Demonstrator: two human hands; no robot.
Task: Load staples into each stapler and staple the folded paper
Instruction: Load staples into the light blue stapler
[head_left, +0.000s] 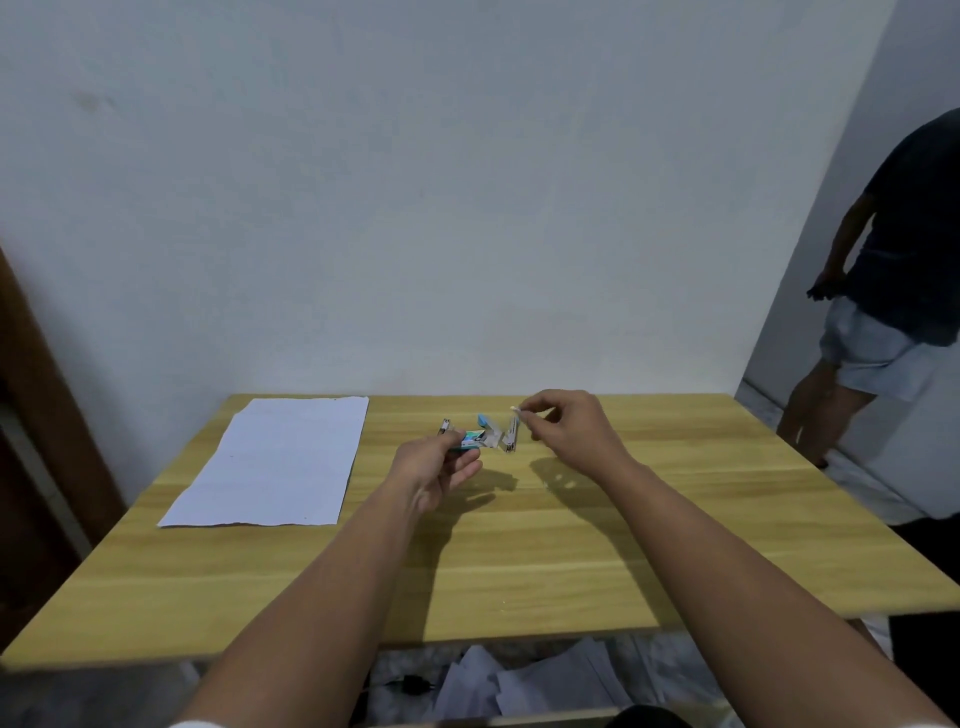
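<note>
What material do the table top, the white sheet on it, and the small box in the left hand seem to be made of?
The table top looks like pale wood or wood-look laminate: it shows straight grain stripes and a dull sheen. The white sheet looks like thin matte paper, its near edge slightly uneven. The small box held by the left hand seems to be printed cardboard, with glossy teal and silver colours; blur leaves this uncertain.

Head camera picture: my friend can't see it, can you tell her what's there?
Over a wooden table, the left hand holds a small staple box while the right hand pinches something tiny beside an opened stapler. White paper lies left.
</note>
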